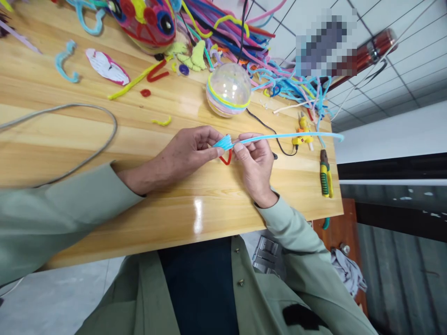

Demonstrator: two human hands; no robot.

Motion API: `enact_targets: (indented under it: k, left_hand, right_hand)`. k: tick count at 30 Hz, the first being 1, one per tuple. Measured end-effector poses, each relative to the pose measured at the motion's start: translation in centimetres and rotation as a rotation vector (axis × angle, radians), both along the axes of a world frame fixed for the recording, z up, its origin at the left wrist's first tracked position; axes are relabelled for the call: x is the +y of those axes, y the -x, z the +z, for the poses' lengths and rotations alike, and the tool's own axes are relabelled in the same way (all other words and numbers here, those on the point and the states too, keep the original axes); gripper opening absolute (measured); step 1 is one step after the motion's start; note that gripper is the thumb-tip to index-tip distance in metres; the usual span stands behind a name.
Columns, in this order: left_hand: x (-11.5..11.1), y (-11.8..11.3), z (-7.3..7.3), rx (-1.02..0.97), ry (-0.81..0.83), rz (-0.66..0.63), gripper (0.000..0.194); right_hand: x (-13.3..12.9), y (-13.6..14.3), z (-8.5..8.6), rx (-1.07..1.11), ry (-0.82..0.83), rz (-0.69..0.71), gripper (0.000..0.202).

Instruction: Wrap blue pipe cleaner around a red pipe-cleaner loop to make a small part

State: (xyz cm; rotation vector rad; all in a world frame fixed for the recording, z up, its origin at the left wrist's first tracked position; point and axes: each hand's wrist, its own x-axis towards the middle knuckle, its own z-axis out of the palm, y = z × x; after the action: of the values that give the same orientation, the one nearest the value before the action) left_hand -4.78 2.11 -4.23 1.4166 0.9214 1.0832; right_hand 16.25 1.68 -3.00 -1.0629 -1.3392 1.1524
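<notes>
Between thumb and fingers my left hand (188,151) pinches a small flat bundle of light-blue pipe cleaner (224,142), its strands lying side by side. From the bundle a long light-blue pipe cleaner (289,136) runs to the right, past the table's edge. My right hand (256,163) is closed on that strand close to the bundle. A bent red pipe cleaner (226,159) hangs below the bundle, between the two hands; where it is attached is hidden. Both hands are held over the wooden table (167,209).
Beyond my hands stands a clear plastic ball (228,90) with coloured bands. A red decorated figure (146,23) and a heap of pipe cleaners (230,32) lie behind. Pliers (325,174) and a yellow glue gun (303,130) lie right. A grey cable (104,111) curves at left.
</notes>
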Motion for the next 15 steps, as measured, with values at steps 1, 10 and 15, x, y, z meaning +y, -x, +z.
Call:
enact_targets:
  k: [1, 10, 15]
  left_hand:
    - [-0.01, 0.03, 0.03, 0.005, -0.001, 0.003, 0.039]
    - [-0.07, -0.04, 0.12, 0.003, 0.008, -0.001, 0.039]
    - [-0.02, -0.16, 0.2, -0.026, 0.05, 0.014, 0.041]
  right_hand:
    - [0.03, -0.01, -0.07, 0.013, 0.008, 0.013, 0.042]
    - [0.24, -0.02, -0.27, 0.022, 0.021, 0.037, 0.044]
    - [0.22, -0.13, -0.6, 0.027, 0.003, 0.078, 0.04]
